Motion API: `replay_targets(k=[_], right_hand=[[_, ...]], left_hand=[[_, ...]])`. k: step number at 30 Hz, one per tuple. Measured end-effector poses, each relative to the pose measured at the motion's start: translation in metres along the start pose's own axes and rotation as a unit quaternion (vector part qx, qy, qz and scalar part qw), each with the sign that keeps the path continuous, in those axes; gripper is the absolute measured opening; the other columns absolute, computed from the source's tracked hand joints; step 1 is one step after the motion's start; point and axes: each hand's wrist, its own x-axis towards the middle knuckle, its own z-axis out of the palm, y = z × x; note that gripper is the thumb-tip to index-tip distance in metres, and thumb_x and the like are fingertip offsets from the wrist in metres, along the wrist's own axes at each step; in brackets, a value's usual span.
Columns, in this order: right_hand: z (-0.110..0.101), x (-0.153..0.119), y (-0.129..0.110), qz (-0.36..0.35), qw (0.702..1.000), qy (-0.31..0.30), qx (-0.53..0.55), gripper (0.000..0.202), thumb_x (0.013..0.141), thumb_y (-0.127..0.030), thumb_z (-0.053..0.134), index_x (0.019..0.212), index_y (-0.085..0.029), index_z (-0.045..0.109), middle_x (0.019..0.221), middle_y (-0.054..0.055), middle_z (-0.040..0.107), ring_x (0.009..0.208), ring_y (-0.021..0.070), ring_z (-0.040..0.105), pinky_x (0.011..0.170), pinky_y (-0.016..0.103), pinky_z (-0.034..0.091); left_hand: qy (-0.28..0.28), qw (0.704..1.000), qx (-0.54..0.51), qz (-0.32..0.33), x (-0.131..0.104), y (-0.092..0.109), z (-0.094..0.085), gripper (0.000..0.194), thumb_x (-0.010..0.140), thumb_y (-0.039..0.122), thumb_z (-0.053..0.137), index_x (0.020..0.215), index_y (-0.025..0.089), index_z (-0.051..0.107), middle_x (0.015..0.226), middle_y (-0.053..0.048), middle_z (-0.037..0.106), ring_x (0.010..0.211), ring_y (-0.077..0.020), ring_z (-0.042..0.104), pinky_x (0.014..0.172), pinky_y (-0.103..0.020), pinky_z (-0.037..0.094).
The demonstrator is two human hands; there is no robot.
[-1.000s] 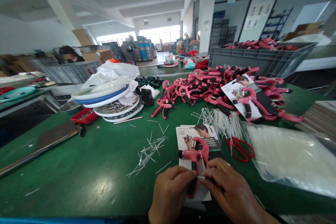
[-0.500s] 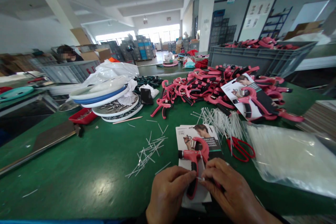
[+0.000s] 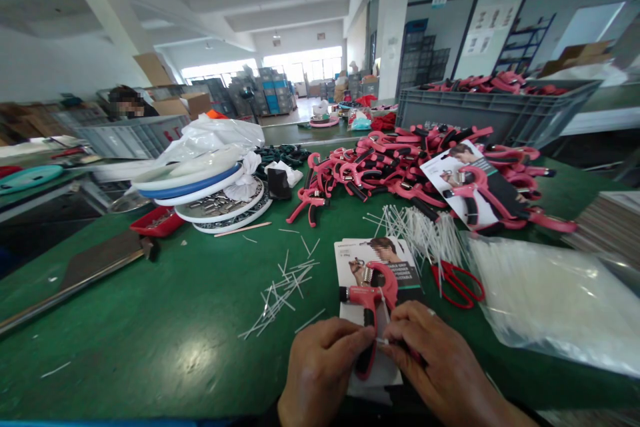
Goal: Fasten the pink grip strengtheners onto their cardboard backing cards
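A pink and black hand grip strengthener (image 3: 389, 273) lies on a printed backing card (image 3: 347, 257) near the table's front edge. One white cable tie (image 3: 385, 305) loops round one of its arms, and a short piece of tie shows between my fingertips. My left hand (image 3: 323, 363) is closed in a pinch at the tie, thumb and forefinger against the black handle. From the right, my right hand (image 3: 440, 360) pinches the tie and covers the other handle. The fingers partly hide the tie's ends.
Cut tie pieces (image 3: 280, 297) lie to the left. Loose cable ties (image 3: 410, 230), red-handled scissors (image 3: 460, 285) and a plastic bag (image 3: 555, 300) are right. Behind are piled grip strengtheners (image 3: 370, 163), a carded one (image 3: 477, 190), a grey crate (image 3: 485, 113) and stacked trays (image 3: 200, 187).
Almost nothing differs. Both hands stay at the cable tie with only a slight shift of the fingers, and the grip strengthener and card keep their place.
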Motion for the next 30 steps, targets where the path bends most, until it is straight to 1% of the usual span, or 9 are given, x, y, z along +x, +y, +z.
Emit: replay_targets(k=[5,8,11,15,19,21,26,28,30], right_hand=[[-0.003,0.002,-0.002,0.009,1.0,-0.023,-0.015,0.011,0.086,-0.017,0.049,0.079,-0.018,0.058,0.083,0.005,0.057,0.078,0.0177,0.055,0.068,0.03,0.046],[-0.006,0.004,-0.005,0.017,0.998,-0.055,-0.034,0.012,0.084,-0.015,0.049,0.08,-0.018,0.059,0.084,0.006,0.059,0.079,0.0191,0.056,0.067,0.031,0.046],[-0.008,0.008,-0.007,0.021,0.996,-0.078,-0.045,0.009,0.081,-0.015,0.053,0.079,-0.019,0.061,0.084,0.005,0.06,0.079,0.0193,0.056,0.067,0.031,0.046],[-0.008,0.012,-0.007,0.035,0.994,-0.087,-0.061,0.01,0.075,-0.011,0.056,0.074,-0.02,0.061,0.083,0.004,0.061,0.081,0.0195,0.056,0.069,0.03,0.046],[-0.008,0.012,-0.006,0.047,0.993,-0.094,-0.053,0.014,0.073,-0.008,0.056,0.072,-0.02,0.062,0.082,0.003,0.062,0.082,0.02,0.056,0.069,0.031,0.046],[-0.011,0.01,-0.006,0.048,0.993,-0.097,-0.043,0.014,0.073,-0.007,0.056,0.073,-0.02,0.062,0.082,0.003,0.062,0.082,0.02,0.056,0.07,0.032,0.047],[-0.025,0.002,-0.006,0.006,0.994,-0.11,0.013,0.016,0.079,-0.019,0.057,0.095,-0.019,0.059,0.095,0.007,0.061,0.087,0.0192,0.056,0.077,0.033,0.047],[-0.03,0.002,-0.007,0.004,0.992,-0.12,0.032,0.011,0.086,-0.022,0.049,0.091,-0.02,0.059,0.09,0.005,0.061,0.083,0.0173,0.057,0.074,0.031,0.047],[-0.031,0.003,-0.009,0.021,0.991,-0.127,0.035,0.016,0.089,-0.02,0.043,0.084,-0.02,0.059,0.083,0.004,0.06,0.077,0.0162,0.057,0.068,0.029,0.046]], left_hand=[[-0.002,1.0,-0.01,-0.006,-0.003,-0.001,0.002,0.018,0.084,0.014,0.054,0.093,0.017,0.068,0.074,-0.005,0.071,0.061,-0.0128,0.064,0.054,-0.019,0.051],[-0.007,0.999,-0.047,-0.01,-0.004,-0.002,0.003,0.02,0.084,0.012,0.053,0.095,0.018,0.068,0.075,-0.005,0.07,0.062,-0.0118,0.064,0.056,-0.019,0.051],[-0.019,0.994,-0.097,-0.038,-0.005,-0.004,0.004,0.019,0.084,0.013,0.053,0.093,0.019,0.069,0.072,-0.004,0.068,0.061,-0.0107,0.062,0.055,-0.017,0.049],[-0.039,0.983,-0.161,-0.079,-0.001,-0.005,0.006,0.015,0.085,0.022,0.056,0.088,0.017,0.07,0.068,-0.004,0.067,0.059,-0.0105,0.061,0.054,-0.016,0.047],[-0.05,0.981,-0.172,-0.08,0.004,-0.002,0.005,0.023,0.085,0.033,0.055,0.087,0.016,0.07,0.065,-0.006,0.065,0.058,-0.0115,0.06,0.052,-0.017,0.046],[-0.057,0.981,-0.166,-0.081,0.006,0.001,0.004,0.023,0.085,0.034,0.055,0.087,0.016,0.07,0.066,-0.005,0.064,0.058,-0.0114,0.059,0.051,-0.017,0.045],[-0.065,0.988,-0.127,-0.066,0.009,0.004,0.003,0.022,0.086,0.031,0.053,0.079,0.016,0.068,0.063,-0.003,0.062,0.056,-0.0106,0.056,0.051,-0.017,0.041],[-0.073,0.988,-0.125,-0.046,0.01,0.004,0.004,0.025,0.087,0.034,0.052,0.076,0.015,0.066,0.063,-0.003,0.063,0.056,-0.0106,0.057,0.052,-0.018,0.042],[-0.084,0.988,-0.124,-0.025,0.011,0.003,0.005,0.026,0.087,0.034,0.051,0.075,0.015,0.065,0.064,-0.002,0.064,0.057,-0.0107,0.058,0.053,-0.018,0.042]])
